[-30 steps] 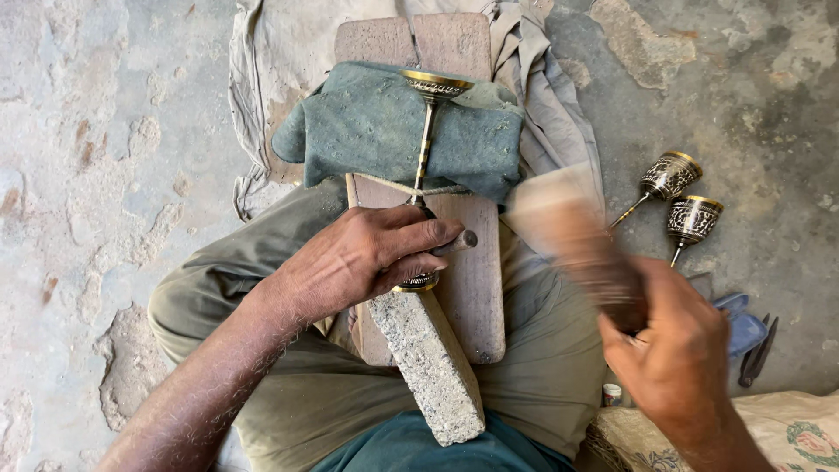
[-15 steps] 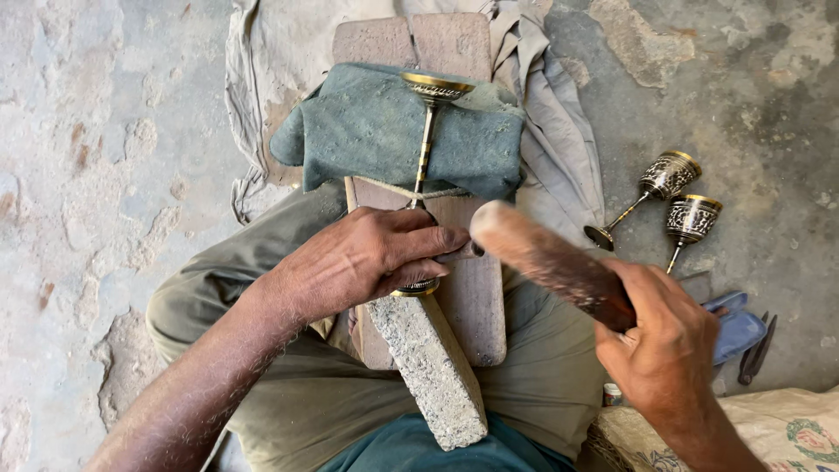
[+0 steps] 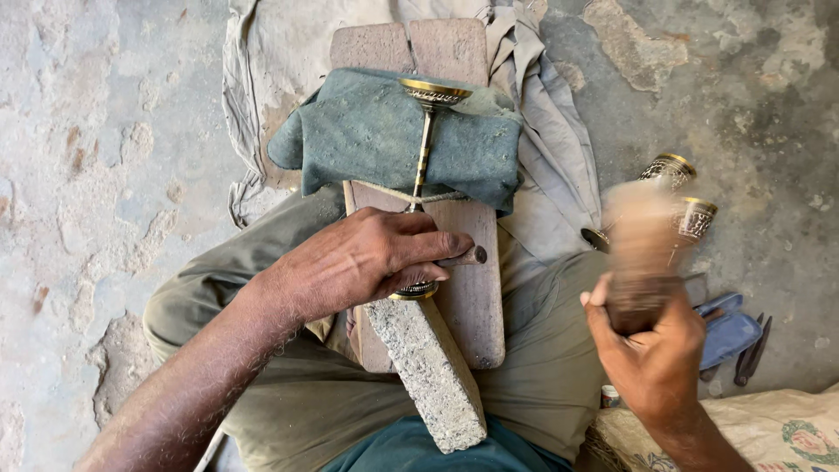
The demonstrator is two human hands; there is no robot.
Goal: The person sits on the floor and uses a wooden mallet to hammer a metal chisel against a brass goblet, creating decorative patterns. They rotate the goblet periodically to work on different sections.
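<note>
A brass goblet point(image 3: 426, 140) lies on its side along a wooden board point(image 3: 472, 288), its stem resting on a folded blue-green cloth point(image 3: 367, 131). My left hand point(image 3: 363, 258) covers the goblet's cup end and pinches a small metal punch point(image 3: 468, 257) against it. My right hand point(image 3: 651, 354) grips a wooden mallet point(image 3: 642, 253), raised to the right of the board and blurred by motion. A rough stone block point(image 3: 428, 371) lies on my lap under the left hand.
Two more engraved brass goblets point(image 3: 686, 197) lie on the concrete floor to the right, partly behind the mallet. A blue object and dark tools point(image 3: 738, 336) sit at the right. A woven sack point(image 3: 769, 433) is at the lower right. Grey fabric point(image 3: 542, 105) is spread under the board.
The mallet came down toward the punch half a second ago and has now swung back up to the right. My left hand and the goblet have stayed in place.
</note>
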